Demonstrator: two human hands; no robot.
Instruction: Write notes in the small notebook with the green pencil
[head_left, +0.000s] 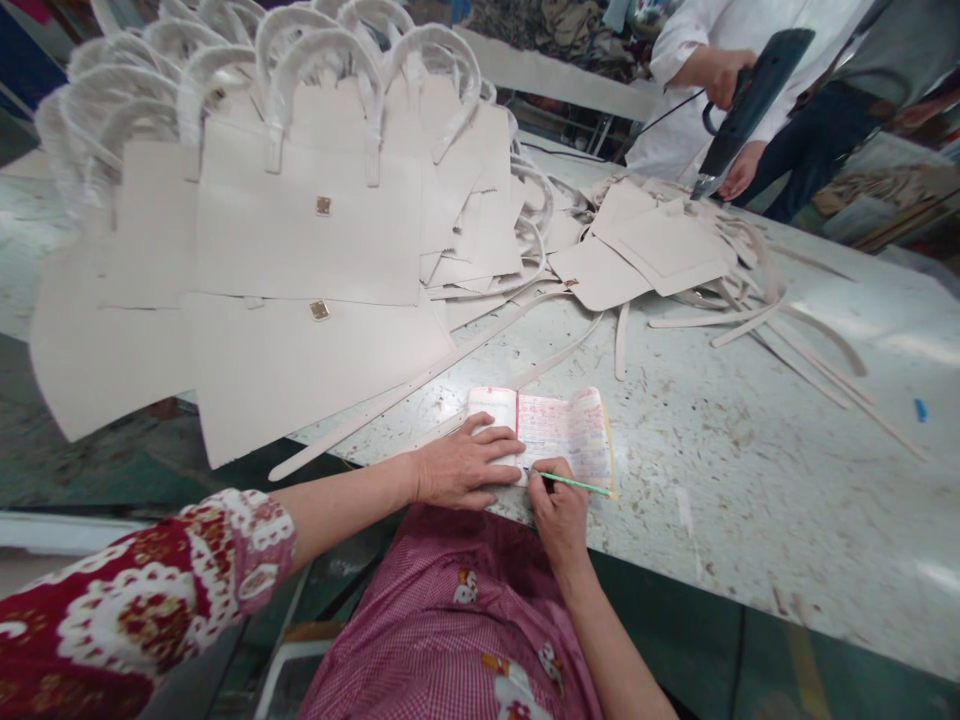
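A: Where was the notebook [564,425]?

B: Open near the close edge of the counter [750,500], right in front of the person, probably so both forearms could come at it easily.

A: And the left hand [465,468]?

B: It lay spread and flat over the lower part of the left page, grasping nothing. I'd say that kept the booklet from sliding or closing (the right-hand page was curling up by itself).

A: What about the right hand [559,510]?

B: Its fingers were closed around a slim green pen [577,485], held low near the tip, presumably for control over small writing. The tip was down by the fold, and the pages carried dense red and darker script (too small to read).

A: What lay around that?

B: A long pale strap [405,395] slanted past on the left, its end jutting over the counter's edge. Beyond it were overlapping bag panels [300,240] with small gold-coloured fittings [320,311]. Their looped handles [322,60] were wrapped in clear film, likely against scuffs.

A: And farther off?

B: A loose heap of flat cut pieces [660,245] with thin straps trailing from it. Behind the heap, a co-worker's hand [724,78] gripped a dark heat gun [757,110] (or something much like one), nozzle angled down, perhaps to direct it at the pieces.
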